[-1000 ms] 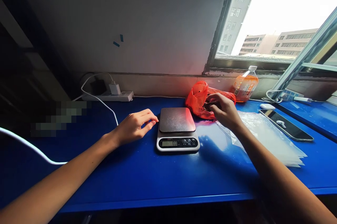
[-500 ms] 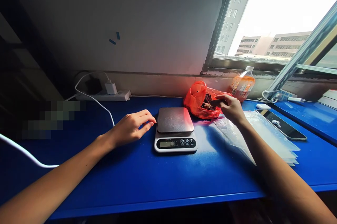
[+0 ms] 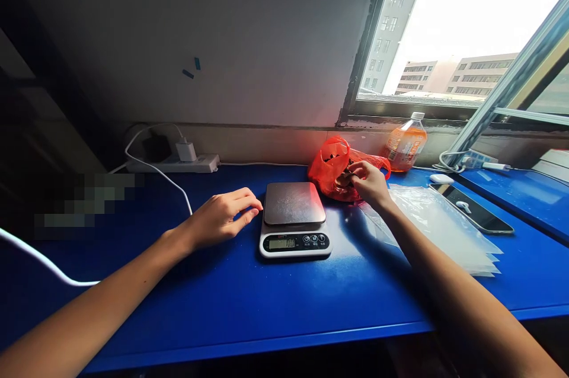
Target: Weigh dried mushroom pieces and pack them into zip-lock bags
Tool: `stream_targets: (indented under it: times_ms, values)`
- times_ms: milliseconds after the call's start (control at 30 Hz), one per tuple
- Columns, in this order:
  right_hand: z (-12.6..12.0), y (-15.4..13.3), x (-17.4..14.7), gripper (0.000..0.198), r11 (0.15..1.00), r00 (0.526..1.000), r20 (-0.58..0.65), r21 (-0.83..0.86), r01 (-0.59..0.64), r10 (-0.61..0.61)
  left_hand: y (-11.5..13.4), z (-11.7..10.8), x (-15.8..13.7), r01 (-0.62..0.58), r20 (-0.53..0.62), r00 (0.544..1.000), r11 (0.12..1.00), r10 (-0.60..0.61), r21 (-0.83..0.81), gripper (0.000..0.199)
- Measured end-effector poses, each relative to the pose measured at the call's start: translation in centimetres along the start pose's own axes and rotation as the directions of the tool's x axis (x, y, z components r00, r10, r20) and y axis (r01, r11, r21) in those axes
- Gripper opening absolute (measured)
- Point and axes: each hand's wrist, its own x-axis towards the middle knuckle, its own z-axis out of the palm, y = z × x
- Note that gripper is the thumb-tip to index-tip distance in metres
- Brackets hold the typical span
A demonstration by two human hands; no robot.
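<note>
Beside the left edge of the digital kitchen scale [image 3: 295, 203], my left hand [image 3: 229, 212] is open and loosely curved, holding nothing. The scale's metal plate carries nothing, and its display is lit too faintly to read. My right hand [image 3: 368, 182] reaches to the mouth of a red plastic bag [image 3: 326, 167] behind the scale. Its thumb and fingers pinch a brownish dried piece [image 3: 345, 179], whose exact kind I cannot make out. Other dark dried pieces lie in the bag, partly hidden by the red film and my fingers.
Clear plastic bags [image 3: 444, 230] lie stacked under and right of my right forearm. Beyond them are a phone [image 3: 475, 209] with a white earbud and an earbud case [image 3: 441, 179]. An orange drink bottle [image 3: 405, 144] stands behind. A power strip [image 3: 178, 163] with white cable is at left.
My right hand has moved left and slightly down, from the bag's right side to its mouth. My left hand stays beside the scale. The view has shifted a little.
</note>
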Motion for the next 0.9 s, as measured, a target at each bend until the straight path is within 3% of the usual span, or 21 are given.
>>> stream_targets:
  times_ms: [267,333,400,533,633,700,800,900]
  values:
    - [-1.7,0.4,0.4,0.038,0.996,0.989,-0.147,0.084,0.040,-0.027,-0.1,0.1,0.0,0.005,0.021,1.000,1.000,-0.006,0.008,0.025]
    - [-2.1,0.0,0.1,0.035,0.992,0.985,-0.149,0.080,0.102,-0.089,0.0,0.0,0.1,0.008,0.031,0.999,1.000,-0.008,0.007,0.026]
    - [-2.3,-0.9,-0.7,0.030,0.968,0.971,-0.081,0.090,0.233,-0.226,0.1,-0.1,0.0,0.014,0.033,0.999,1.000,-0.014,0.009,0.027]
    - [-2.0,-3.9,-3.5,0.026,0.831,0.831,0.033,0.036,0.555,-0.556,0.4,-0.3,0.0,0.016,0.022,1.000,1.000,-0.017,0.020,0.027]
    - [-0.8,-6.2,-5.8,0.027,0.734,0.734,0.038,-0.025,0.679,-0.678,0.7,-0.4,0.1,0.007,0.023,1.000,1.000,-0.007,0.012,0.026]
    - [0.5,-7.1,-6.9,0.027,0.702,0.703,0.062,-0.033,0.711,-0.709,0.8,-0.3,0.2,0.008,0.038,0.999,1.000,-0.008,0.006,0.025]
    - [2.9,-7.2,-7.5,0.028,0.702,0.701,0.123,-0.043,0.711,-0.702,0.8,-0.2,0.3,0.007,0.053,0.999,1.000,-0.007,0.010,0.025]
    - [4.5,-6.4,-7.1,0.028,0.754,0.749,0.143,-0.030,0.656,-0.646,0.8,-0.2,0.2,0.000,0.052,0.999,1.000,-0.001,0.018,0.025]
